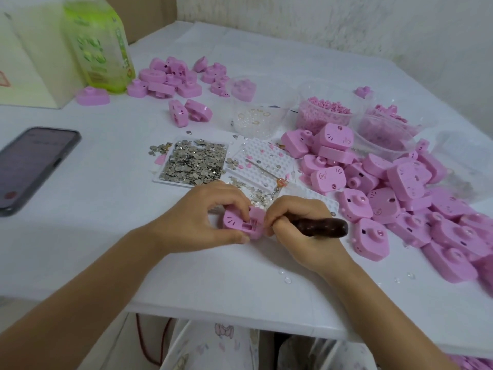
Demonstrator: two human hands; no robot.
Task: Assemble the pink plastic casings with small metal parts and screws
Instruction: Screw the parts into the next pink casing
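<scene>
My left hand (pixel 202 217) grips a pink plastic casing (pixel 240 221) on the white table, open side up, thumb along its near edge. My right hand (pixel 296 225) touches the casing's right side and holds a dark brown screwdriver handle (pixel 322 227) that points right; its tip is hidden behind my fingers. A white tray (pixel 160 178) of small metal parts (pixel 194 162) lies just beyond my hands. A white pegged tray (pixel 266 156) beside it holds a few small pink and metal bits.
A large heap of pink casings (pixel 400 198) fills the right side. A smaller heap (pixel 170 78) sits far left by a green bottle (pixel 98 41). Clear tubs (pixel 322 113) of pink pieces stand behind. A phone (pixel 29 166) lies at the left.
</scene>
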